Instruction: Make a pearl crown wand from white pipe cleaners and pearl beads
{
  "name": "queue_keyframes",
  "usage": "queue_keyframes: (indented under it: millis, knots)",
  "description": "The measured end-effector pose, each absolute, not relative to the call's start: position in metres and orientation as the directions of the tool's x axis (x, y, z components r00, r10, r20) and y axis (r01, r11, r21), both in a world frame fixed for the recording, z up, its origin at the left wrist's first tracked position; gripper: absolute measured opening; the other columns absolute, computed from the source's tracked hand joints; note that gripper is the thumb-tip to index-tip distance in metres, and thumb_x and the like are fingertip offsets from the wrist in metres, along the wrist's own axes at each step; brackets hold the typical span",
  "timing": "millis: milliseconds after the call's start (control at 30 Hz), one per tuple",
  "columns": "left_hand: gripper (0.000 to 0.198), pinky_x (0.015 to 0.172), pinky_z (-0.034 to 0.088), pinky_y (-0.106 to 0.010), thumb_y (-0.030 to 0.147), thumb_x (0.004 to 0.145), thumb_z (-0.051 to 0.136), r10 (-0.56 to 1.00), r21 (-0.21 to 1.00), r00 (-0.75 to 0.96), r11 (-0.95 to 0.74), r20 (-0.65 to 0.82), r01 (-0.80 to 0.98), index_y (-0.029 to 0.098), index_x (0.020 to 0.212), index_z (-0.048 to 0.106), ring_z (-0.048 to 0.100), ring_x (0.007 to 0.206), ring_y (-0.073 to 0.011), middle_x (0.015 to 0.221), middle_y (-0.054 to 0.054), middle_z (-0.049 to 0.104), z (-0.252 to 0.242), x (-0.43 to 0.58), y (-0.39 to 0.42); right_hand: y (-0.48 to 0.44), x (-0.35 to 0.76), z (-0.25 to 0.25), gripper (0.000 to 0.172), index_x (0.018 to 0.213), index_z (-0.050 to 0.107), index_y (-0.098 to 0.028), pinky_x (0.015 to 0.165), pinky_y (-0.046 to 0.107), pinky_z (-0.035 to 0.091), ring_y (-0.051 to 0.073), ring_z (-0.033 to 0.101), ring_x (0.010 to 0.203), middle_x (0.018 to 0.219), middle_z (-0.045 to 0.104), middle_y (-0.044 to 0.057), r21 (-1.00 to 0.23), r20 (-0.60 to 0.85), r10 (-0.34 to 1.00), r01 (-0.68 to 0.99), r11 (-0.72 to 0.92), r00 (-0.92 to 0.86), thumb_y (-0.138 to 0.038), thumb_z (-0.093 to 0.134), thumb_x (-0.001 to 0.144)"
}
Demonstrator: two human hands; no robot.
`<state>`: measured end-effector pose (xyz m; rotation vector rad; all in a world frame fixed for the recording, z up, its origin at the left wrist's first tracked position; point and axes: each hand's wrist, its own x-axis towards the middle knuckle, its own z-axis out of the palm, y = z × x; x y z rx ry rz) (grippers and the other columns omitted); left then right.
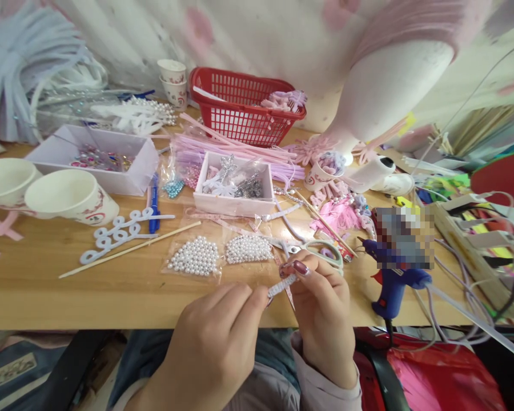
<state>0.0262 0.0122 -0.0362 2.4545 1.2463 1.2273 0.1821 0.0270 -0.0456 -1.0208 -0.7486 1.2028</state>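
Observation:
My left hand (216, 337) and my right hand (323, 311) meet at the table's front edge, both pinched on a short sparkly rhinestone strip (281, 284). The left fingertips grip its lower end, the right thumb and finger its upper end. A thin pink strip hangs just under it. Scissors (321, 251) with pale green handles lie right behind my right hand. Two clear bags of white pearls (195, 257) rest on the wood in front of the hands.
A blue glue gun (392, 274) stands at the right with its cord trailing off the edge. A white box of trinkets (235, 184), a red basket (244, 105), paper cups (71, 197), pink pipe cleaners (240, 151) and a wooden stick (131, 249) crowd the table.

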Motion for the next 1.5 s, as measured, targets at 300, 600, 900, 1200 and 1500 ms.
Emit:
queue_keyframes:
  millis: [300,600,900,1200,1500]
  knots:
    - [0.024,0.055,0.047,-0.018,0.012,0.094,0.046,0.957,0.889,0.216,-0.264,0.193,0.375,0.018,0.079,0.064,0.059,0.054,-0.0092,0.063,0.002,0.062,-0.032,0.022,0.012,0.028,0.193,-0.039,0.026,0.106,0.077,-0.028,0.088,0.037,0.051,0.023,0.061,0.111,0.127,0.068,0.006,-0.954,-0.017,0.992,-0.3,0.022,0.129,-0.042,0.072,0.084]
    - [0.027,0.043,0.04,-0.02,0.032,0.091,0.053,0.99,0.983,0.081,0.107,-0.12,0.148,0.018,0.08,0.072,0.049,0.046,-0.0095,0.061,0.0,0.06,-0.032,0.028,0.006,0.035,0.193,-0.04,0.013,0.073,0.065,-0.021,0.069,0.025,0.046,0.011,0.054,0.069,0.072,0.059,-0.002,-0.883,0.021,0.954,-0.443,0.159,0.3,-0.024,0.071,0.085]
    - [0.033,0.052,0.042,-0.021,0.047,0.082,0.07,0.902,0.825,0.207,0.431,-0.379,-0.366,0.014,0.086,0.069,0.052,0.054,-0.0094,0.06,0.001,0.059,-0.035,0.027,0.017,0.032,0.192,-0.035,0.043,0.055,0.051,-0.019,0.047,0.023,0.036,0.009,0.039,0.044,0.048,0.047,-0.004,-0.899,0.116,0.96,-0.384,0.211,0.256,-0.031,0.055,0.097]
    - [0.044,0.044,0.023,-0.02,0.058,0.079,0.069,0.868,0.848,0.318,0.466,-0.381,-0.255,0.015,0.085,0.07,0.033,0.046,-0.004,0.06,0.003,0.052,-0.035,0.027,0.014,0.038,0.173,-0.043,0.015,0.086,0.079,-0.026,0.075,0.028,0.053,0.015,0.065,0.077,0.089,0.077,0.003,-0.936,-0.042,0.998,-0.35,-0.023,0.045,-0.04,0.075,0.082]
    - [0.039,0.045,0.022,-0.022,0.054,0.086,0.061,0.902,0.923,0.276,0.371,-0.331,-0.104,0.016,0.08,0.067,0.033,0.048,-0.008,0.056,0.004,0.046,-0.031,0.025,0.012,0.04,0.164,-0.041,0.016,0.066,0.073,-0.022,0.064,0.024,0.051,0.013,0.061,0.066,0.069,0.068,0.0,-0.914,0.035,0.984,-0.394,0.101,0.172,-0.033,0.081,0.075]
